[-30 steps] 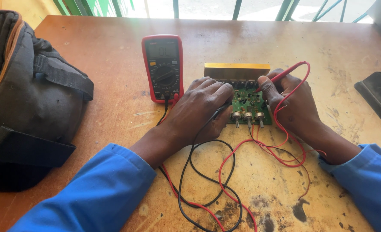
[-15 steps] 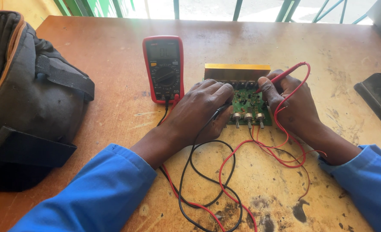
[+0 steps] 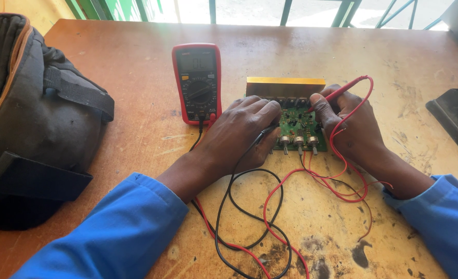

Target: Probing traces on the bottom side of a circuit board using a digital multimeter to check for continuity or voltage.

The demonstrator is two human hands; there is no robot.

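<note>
Both grips are closed: red probe (image 3: 342,92) by right hand (image 3: 355,132), black probe (image 3: 262,135) by left hand (image 3: 239,137); neighbouring contacts on circuit board (image 3: 297,126) could be bridged by a slipped tip.

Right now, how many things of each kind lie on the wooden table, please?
Multimeter, red case: 1
Circuit board, green with yellow strip: 1
Test probes: 2, red probe in right hand, black probe under left hand
Backpack, dark: 1
Black object at right edge: 1
Total: 6

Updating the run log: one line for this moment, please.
left hand: holds black probe on circuit board | right hand: holds red probe on board | multimeter: behind, leads attached
</note>
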